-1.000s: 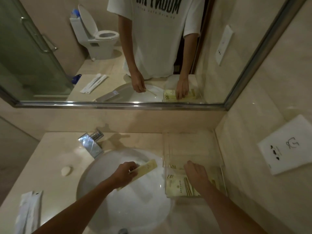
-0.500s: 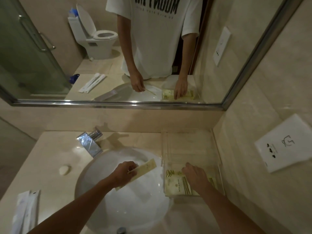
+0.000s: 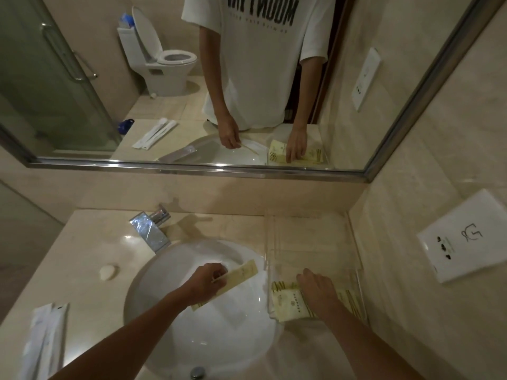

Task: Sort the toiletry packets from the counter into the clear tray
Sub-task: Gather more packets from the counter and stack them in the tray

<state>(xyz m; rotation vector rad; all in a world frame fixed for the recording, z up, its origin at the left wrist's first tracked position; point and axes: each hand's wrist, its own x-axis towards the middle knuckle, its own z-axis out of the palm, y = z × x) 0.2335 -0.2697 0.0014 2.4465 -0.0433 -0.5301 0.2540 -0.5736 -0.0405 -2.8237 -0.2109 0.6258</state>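
Observation:
My left hand [image 3: 206, 281] is closed on a long, narrow yellow packet [image 3: 241, 275] and holds it above the white basin, its far end pointing toward the clear tray [image 3: 312, 237]. The tray stands on the counter to the right of the basin. In its near part lie several yellow packets [image 3: 288, 301]. My right hand [image 3: 315, 287] rests on top of them with its fingers bent over the stack; whether it grips one I cannot tell.
A chrome tap [image 3: 151, 231] stands behind the basin [image 3: 203, 325]. A small soap bar [image 3: 107, 272] lies on the counter at left, and two long white packets [image 3: 45, 341] lie near the front left edge. The wall and a socket plate [image 3: 466, 237] close the right side.
Both hands stay nearly where they were. My right hand has shifted slightly on the packets in the tray, and the view has drifted a little.

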